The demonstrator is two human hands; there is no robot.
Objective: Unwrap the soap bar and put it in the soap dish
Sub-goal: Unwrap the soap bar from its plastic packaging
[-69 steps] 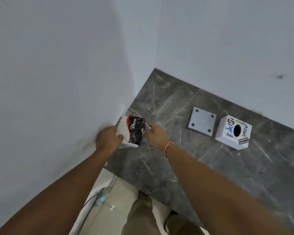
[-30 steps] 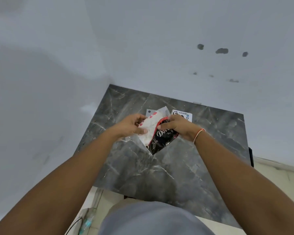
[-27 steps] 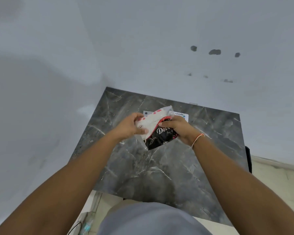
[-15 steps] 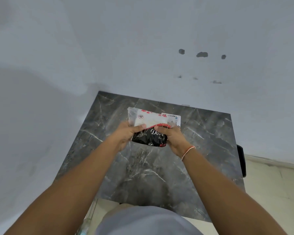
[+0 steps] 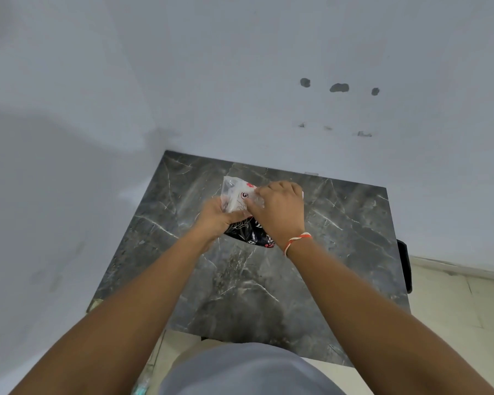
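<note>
Clear plastic crinkles under the fingertips [image 5: 258,195] of the right hand [image 5: 278,210], which are bent and pinched closed on the upper, white end of the soap packet [image 5: 240,212]. The left hand [image 5: 218,218] is curled shut around the packet's left side, its thumb pressed across the front where the white part meets the black part. The packet is held between both hands, lifted above the table [image 5: 340,238] and not resting on it; its black lower end with red marks sticks out below the right wrist. The wrapper looks closed around the soap, though the right hand hides much of it. An orange and white string bracelet [image 5: 297,241] circles the right wrist. Both bare forearms reach in from the bottom corners. Beneath them lies the dark grey marble table top with pale veins, set into a corner of pale walls [image 5: 240,67]. Three small dark holes [image 5: 338,87] mark the far wall. The soap dish cannot be seen behind the hands.
</note>
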